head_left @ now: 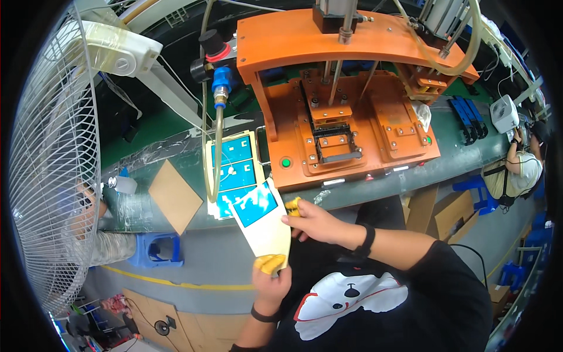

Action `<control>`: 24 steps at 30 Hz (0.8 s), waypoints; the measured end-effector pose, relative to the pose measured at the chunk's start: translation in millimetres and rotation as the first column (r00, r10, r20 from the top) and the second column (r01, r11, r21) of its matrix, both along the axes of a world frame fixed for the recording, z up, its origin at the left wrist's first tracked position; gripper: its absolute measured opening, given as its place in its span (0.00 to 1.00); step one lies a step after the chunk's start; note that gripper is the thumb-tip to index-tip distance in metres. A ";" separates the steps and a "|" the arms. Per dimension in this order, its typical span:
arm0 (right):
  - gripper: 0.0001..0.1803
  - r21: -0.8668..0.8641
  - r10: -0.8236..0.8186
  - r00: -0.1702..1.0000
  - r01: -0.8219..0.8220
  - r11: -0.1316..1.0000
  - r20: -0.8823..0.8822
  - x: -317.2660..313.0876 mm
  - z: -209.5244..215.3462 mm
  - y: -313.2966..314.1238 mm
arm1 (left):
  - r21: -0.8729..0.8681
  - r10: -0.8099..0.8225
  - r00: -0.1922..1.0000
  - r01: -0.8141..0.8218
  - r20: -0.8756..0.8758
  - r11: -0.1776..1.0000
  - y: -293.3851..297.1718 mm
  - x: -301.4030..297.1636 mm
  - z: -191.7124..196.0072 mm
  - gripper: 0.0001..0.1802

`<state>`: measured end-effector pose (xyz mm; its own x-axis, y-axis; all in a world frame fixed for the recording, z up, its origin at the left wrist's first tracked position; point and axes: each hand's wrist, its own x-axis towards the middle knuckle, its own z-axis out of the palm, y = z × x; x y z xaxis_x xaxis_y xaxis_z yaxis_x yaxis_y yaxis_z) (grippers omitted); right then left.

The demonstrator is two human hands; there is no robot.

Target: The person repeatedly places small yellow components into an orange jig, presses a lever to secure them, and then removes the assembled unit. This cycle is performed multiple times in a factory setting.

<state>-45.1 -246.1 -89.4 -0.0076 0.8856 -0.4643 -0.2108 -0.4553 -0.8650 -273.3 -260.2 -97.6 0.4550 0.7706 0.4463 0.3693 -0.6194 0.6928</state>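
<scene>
A cream backing sheet with a blue rectangular panel (265, 237) is tilted in front of me over the bench edge. My left hand (272, 280), with yellow covers on its fingertips, pinches the sheet's lower end. At its right edge, my right hand (319, 224) is closed on the sheet between thumb and fingers; yellow covers show on these fingertips too. Just beyond lie more cream sheets with blue panels (237, 176), partly overlapped by the held one. An orange press machine (305, 170) stands to their right, with a black frame-shaped part (339, 157) on its fixture.
A brown board (175, 196) lies on the green bench. A large fan (56, 164) takes up the left side, partly covering a person there. A clear hose (216, 158) hangs over the sheets. Black-blue parts (468, 119) lie at right; another person (525, 167) sits beyond.
</scene>
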 end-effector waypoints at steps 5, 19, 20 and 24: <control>0.09 0.110 0.026 0.999 -0.029 0.993 0.030 2.6 -25.1 5.8 | -0.022 -0.171 0.985 0.171 -0.029 0.985 -5.0 22.9 9.0 0.21; 0.08 0.608 -0.225 0.802 -0.203 0.768 0.553 94.8 83.6 -119.6 | -0.344 -0.028 0.925 0.169 0.378 0.924 6.1 97.8 47.2 0.10; 0.08 0.560 -0.242 0.814 -0.118 0.820 0.527 113.3 83.6 -140.4 | -0.403 0.011 0.771 0.320 0.637 0.858 12.8 105.1 39.1 0.10; 0.08 0.416 -0.713 0.689 0.614 0.670 0.131 189.1 15.3 -261.1 | -0.398 0.097 0.393 0.827 0.914 0.397 29.5 117.9 55.3 0.18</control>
<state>144.0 -507.2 -74.1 0.7174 0.6948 -0.0507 -0.0926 0.0230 -0.9954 -155.4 -230.6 -42.3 0.6366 0.7578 0.1434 -0.6458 0.4220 0.6363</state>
